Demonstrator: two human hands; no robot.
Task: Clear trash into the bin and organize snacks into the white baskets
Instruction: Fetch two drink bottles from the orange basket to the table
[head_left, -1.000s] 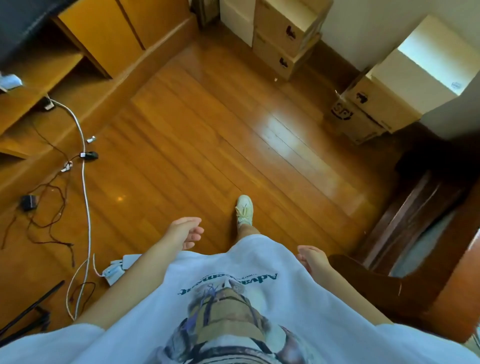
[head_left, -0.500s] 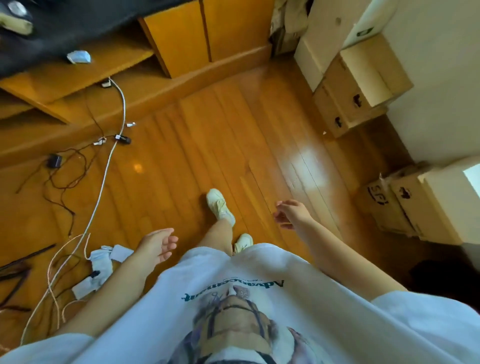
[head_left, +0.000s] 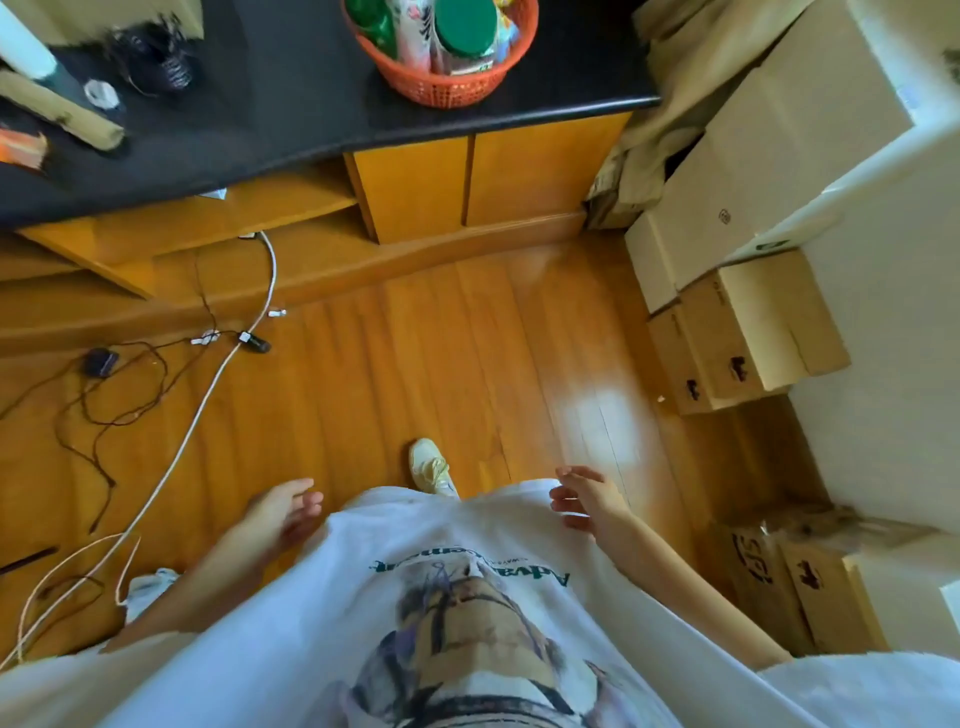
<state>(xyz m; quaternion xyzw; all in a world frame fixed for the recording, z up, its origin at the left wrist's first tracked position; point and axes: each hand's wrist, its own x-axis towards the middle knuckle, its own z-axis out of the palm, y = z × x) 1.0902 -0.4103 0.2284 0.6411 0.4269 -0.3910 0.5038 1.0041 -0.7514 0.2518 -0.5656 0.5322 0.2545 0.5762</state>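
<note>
My left hand (head_left: 283, 512) hangs by my left hip, fingers loosely relaxed and empty. My right hand (head_left: 589, 499) hangs by my right hip, also relaxed and holding nothing. An orange basket (head_left: 452, 85) with green-capped bottles and packets in it stands on the black countertop (head_left: 291, 93) ahead of me. At the counter's far left lie a brown paper-wrapped item (head_left: 62, 117) and a small orange packet (head_left: 21, 148). No white basket or bin is in view.
Wooden cabinet doors (head_left: 467, 182) sit below the counter. Stacked cardboard boxes (head_left: 737, 332) line the right wall, more at the lower right (head_left: 789, 577). Cables and a white cord (head_left: 208, 384) trail over the wooden floor at left. My shoe (head_left: 428, 465) is on the floor.
The view has swung left and up, bringing the black counter and orange basket into sight. Both hands have stayed empty at my sides; the right hand dropped back near my hip.
</note>
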